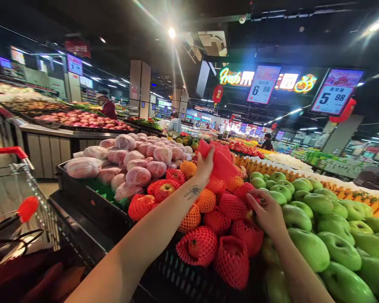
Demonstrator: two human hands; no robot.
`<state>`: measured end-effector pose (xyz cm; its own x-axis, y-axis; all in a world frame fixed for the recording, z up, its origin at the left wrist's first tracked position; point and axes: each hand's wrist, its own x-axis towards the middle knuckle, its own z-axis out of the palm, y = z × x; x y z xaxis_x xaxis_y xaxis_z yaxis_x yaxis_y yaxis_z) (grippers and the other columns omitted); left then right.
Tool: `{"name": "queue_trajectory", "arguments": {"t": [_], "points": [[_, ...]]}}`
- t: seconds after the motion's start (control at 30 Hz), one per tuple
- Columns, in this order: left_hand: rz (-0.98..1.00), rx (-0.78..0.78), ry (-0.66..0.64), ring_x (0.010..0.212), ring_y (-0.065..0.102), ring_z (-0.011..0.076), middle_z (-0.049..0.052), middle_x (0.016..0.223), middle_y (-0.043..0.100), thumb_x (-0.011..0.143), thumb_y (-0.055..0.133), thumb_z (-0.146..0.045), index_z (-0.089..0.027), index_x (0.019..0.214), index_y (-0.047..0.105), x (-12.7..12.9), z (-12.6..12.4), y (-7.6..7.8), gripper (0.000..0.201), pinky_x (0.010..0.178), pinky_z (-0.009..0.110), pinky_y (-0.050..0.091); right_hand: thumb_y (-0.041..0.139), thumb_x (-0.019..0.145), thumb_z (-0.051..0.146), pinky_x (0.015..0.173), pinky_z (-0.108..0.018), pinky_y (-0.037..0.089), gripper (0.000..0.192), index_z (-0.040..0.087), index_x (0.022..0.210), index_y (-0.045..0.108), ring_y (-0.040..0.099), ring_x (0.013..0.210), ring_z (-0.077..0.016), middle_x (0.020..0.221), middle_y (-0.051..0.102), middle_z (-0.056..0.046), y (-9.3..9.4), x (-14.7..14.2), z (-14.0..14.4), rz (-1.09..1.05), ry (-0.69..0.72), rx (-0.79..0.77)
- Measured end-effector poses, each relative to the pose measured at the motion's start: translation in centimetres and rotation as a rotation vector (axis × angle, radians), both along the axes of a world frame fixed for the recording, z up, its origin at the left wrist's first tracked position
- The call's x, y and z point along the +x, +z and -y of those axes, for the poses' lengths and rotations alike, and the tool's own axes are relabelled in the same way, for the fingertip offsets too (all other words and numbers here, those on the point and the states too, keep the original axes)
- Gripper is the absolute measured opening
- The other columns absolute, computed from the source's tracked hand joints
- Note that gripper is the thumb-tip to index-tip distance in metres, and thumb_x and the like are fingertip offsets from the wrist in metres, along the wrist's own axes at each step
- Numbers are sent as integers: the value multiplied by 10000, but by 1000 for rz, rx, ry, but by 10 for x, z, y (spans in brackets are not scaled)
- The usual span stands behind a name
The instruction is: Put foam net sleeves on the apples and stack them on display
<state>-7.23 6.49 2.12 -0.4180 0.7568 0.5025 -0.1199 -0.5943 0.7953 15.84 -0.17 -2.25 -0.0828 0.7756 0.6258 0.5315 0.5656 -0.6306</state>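
At frame centre, the left hand [205, 165] grips a red foam net [219, 162] above netted apples [208, 235]. Just lower right, the right hand [267, 212] closes its fingers on a netted apple [249, 194] beside green apples [322, 219].

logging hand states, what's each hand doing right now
left hand: closed on a red bag.
right hand: closed on a red-netted fruit in the pile.

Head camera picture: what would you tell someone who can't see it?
The left hand lifts a red foam fruit net over a shop bin of red-netted apples, while the right hand touches one. Shiny green apples lie beside them.
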Motion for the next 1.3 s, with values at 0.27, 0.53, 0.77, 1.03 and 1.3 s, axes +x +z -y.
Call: {"name": "queue_trajectory", "arguments": {"t": [0.27,0.53,0.77,1.03,1.3], "points": [[-183,228,690,1556,310,339,180,1569,380,970,606,-217,-252,1486,294,-12,10,7,604,1297,564,290,640,823,590,816,-474,531,410,217,946,761,681,888,-297,1027,766,-111,2,2,3,-21,-34,-6],[-1399,105,226,1455,448,419,203,1582,453,806,780,-294,-152,1465,495,12,11,-18,731,1244,570,365,648,780,592,800,-444,525,437,192,915,761,673,848,-280,947,758,-104,3,2,3,-69,-47,-29],[-1363,60,221,1554,215,529,220,1700,303,710,791,-699,-198,1559,444,9,26,-10,1046,1261,703,157,637,815,588,785,-440,532,424,198,932,752,678,871,-288,921,759,-102,-2,4,-1,-37,-22,-13],[-1138,108,153,1625,13,450,216,1740,219,939,535,-685,-195,1650,243,10,26,-15,912,1264,714,21,666,837,581,856,-474,571,413,211,1010,725,698,990,-307,1032,780,-112,-2,1,0,-6,4,15],[-1042,372,229,1611,178,383,168,1714,308,1004,532,-515,-245,1608,352,7,42,-2,685,1291,637,136,736,803,591,1102,-605,450,645,212,1309,604,601,1269,-358,1391,664,-165,2,-4,9,109,6,140]]}}
